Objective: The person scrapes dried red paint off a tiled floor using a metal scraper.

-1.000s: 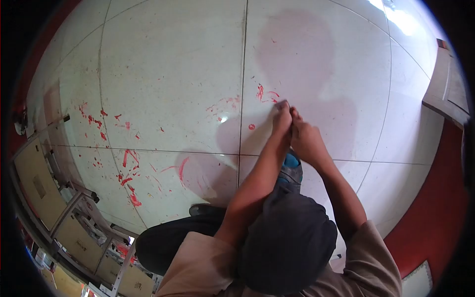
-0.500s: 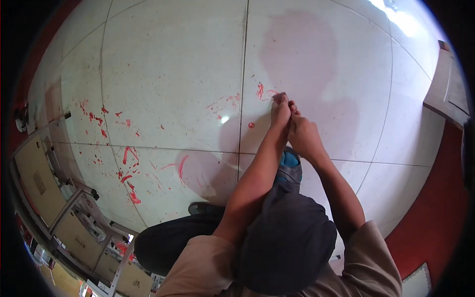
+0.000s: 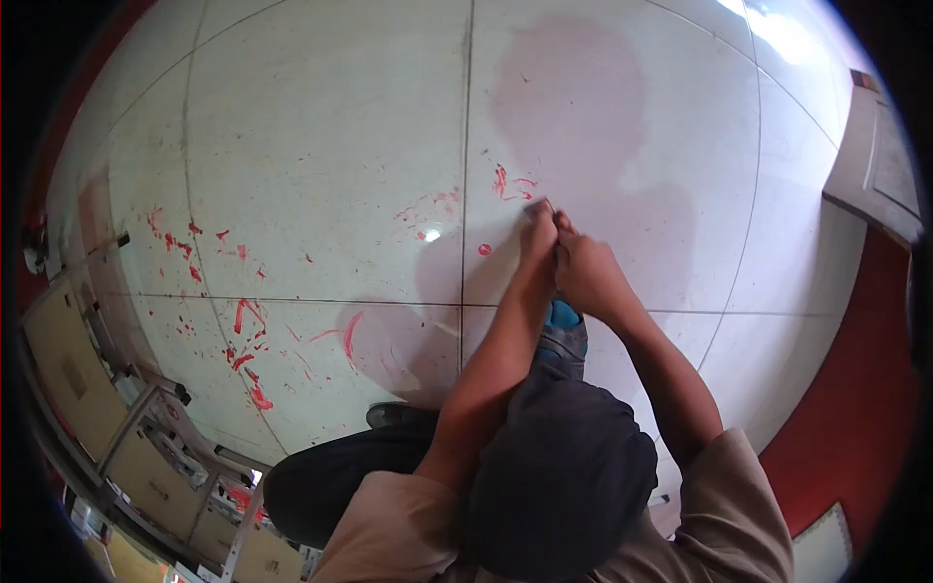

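My left hand is closed round a small scraper, whose flat greyish tip shows beyond the fingers, low over the white tiled floor. Just behind and to the right, my right hand is also closed, its fingers meeting the left hand around what looks like the scraper's rear end; most of the handle is hidden. Red paint marks lie on the tile just beyond the tip. A small round red spot sits left of the left hand.
More red smears spread over the tiles at left. Metal-framed furniture with tan panels stands along the left edge. My shoe is planted below the hands. At right are a whitish panelled object and a red surface.
Both hands and the scraper have drawn back slightly toward me, showing more of the red marks past the tip. The whole view has shifted a little.
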The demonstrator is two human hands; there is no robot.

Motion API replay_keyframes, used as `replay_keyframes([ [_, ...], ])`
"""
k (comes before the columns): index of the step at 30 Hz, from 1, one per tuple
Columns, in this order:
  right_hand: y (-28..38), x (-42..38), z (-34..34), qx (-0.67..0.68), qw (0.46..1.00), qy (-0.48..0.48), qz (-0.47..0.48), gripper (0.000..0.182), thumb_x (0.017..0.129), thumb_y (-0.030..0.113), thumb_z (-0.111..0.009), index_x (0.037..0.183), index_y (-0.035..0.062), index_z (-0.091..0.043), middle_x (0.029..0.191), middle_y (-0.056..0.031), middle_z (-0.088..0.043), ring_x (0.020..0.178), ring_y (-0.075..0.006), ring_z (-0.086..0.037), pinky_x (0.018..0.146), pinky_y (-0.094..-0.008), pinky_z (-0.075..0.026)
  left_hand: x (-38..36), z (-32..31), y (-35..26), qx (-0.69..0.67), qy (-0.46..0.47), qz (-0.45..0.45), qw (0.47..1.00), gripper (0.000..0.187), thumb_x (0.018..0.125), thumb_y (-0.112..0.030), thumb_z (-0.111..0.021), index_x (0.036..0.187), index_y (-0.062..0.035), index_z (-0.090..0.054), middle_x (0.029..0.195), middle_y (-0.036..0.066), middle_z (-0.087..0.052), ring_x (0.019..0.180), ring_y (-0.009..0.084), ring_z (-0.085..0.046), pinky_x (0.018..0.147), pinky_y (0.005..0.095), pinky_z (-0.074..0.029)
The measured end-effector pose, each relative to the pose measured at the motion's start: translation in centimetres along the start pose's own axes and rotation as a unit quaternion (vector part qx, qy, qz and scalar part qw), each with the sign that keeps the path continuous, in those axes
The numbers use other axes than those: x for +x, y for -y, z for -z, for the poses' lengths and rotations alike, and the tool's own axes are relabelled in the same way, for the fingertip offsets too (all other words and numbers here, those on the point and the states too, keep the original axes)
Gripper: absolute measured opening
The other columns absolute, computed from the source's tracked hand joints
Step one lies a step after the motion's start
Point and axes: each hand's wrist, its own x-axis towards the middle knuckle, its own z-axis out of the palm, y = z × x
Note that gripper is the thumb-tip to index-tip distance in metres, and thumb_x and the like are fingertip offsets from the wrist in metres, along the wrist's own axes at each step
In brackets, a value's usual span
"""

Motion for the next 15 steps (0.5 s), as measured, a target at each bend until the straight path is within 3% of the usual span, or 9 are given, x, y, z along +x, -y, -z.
replay_keyframes([
  [1,0.6,0.6,0.1,0.006,1.000,0.003,-0.013,0.027,0.090,0.012,-0.043,0.094,-0.0079,-0.061,0.092,-0.0336,-0.059,0.088,-0.0499,-0.057,0.081,-0.0531,-0.046,-0.4,-1.2,-1.2,-0.014,-0.020,-0.011,1.000,0.038,0.099,-0.036,-0.039,0.074,-0.0087,-0.045,0.059,0.003,-0.044,0.052,0.0176,-0.045,0.052,0.0325,-0.042],
  [3,0.4,0.7,0.4,0.016,1.000,-0.021,-0.005,0.027,0.090,0.012,-0.043,0.094,-0.0082,-0.061,0.092,-0.0334,-0.059,0.087,-0.0501,-0.057,0.081,-0.0528,-0.046,0.5,-0.7,-1.5,-0.008,0.026,-0.016,0.999,0.038,0.099,-0.037,-0.040,0.074,-0.0088,-0.045,0.059,0.003,-0.044,0.052,0.0176,-0.045,0.051,0.0328,-0.042],
  [6,-0.5,-0.9,-0.9,0.029,0.998,-0.041,0.027,0.027,0.090,0.011,-0.043,0.094,-0.0089,-0.060,0.090,-0.0334,-0.058,0.087,-0.0497,-0.057,0.079,-0.0524,-0.046,0.9,1.6,1.5,-0.057,-0.002,0.044,0.997,0.038,0.098,-0.038,-0.041,0.074,-0.0094,-0.044,0.059,0.002,-0.044,0.051,0.0175,-0.044,0.051,0.0326,-0.042],
  [9,0.0,-0.8,-0.1,0.022,1.000,0.016,-0.009,0.027,0.090,0.012,-0.043,0.097,-0.0090,-0.060,0.092,-0.0341,-0.058,0.089,-0.0492,-0.057,0.080,-0.0520,-0.046,0.6,1.3,0.8,-0.020,0.005,0.024,0.999,0.037,0.098,-0.038,-0.042,0.075,-0.0095,-0.044,0.059,0.001,-0.043,0.050,0.0172,-0.043,0.051,0.0325,-0.042],
  [10,0.2,-0.1,-0.1,0.033,0.999,0.007,-0.020,0.028,0.090,0.012,-0.043,0.098,-0.0088,-0.060,0.093,-0.0340,-0.058,0.090,-0.0491,-0.056,0.081,-0.0517,-0.046,0.0,0.1,-0.7,0.002,0.028,-0.003,1.000,0.037,0.098,-0.039,-0.043,0.075,-0.0095,-0.044,0.059,0.001,-0.043,0.050,0.0174,-0.043,0.050,0.0331,-0.042],
  [11,0.6,0.7,-0.3,0.043,0.999,-0.002,-0.030,0.028,0.090,0.012,-0.043,0.099,-0.0087,-0.060,0.094,-0.0340,-0.058,0.091,-0.0491,-0.056,0.082,-0.0514,-0.046,-0.3,-1.6,-2.4,0.047,-0.009,-0.060,0.997,0.037,0.098,-0.040,-0.043,0.075,-0.0103,-0.043,0.059,0.001,-0.043,0.050,0.0164,-0.043,0.048,0.0322,-0.041],
  [13,0.7,1.1,0.5,0.056,0.998,-0.028,-0.008,0.028,0.090,0.012,-0.044,0.100,-0.0083,-0.060,0.095,-0.0337,-0.058,0.092,-0.0488,-0.056,0.082,-0.0509,-0.046,0.7,-1.3,-2.3,0.040,-0.016,-0.050,0.998,0.037,0.099,-0.039,-0.042,0.076,-0.0108,-0.043,0.059,0.000,-0.043,0.050,0.0150,-0.044,0.048,0.0302,-0.041],
  [15,-1.2,-1.3,-0.6,0.073,0.996,-0.032,0.036,0.027,0.091,0.012,-0.043,0.098,-0.0079,-0.060,0.096,-0.0331,-0.058,0.093,-0.0482,-0.056,0.081,-0.0507,-0.046,-1.7,-0.1,0.2,0.012,-0.018,0.030,0.999,0.035,0.099,-0.040,-0.042,0.079,-0.0106,-0.044,0.060,0.000,-0.043,0.051,0.0141,-0.044,0.049,0.0292,-0.042],
])
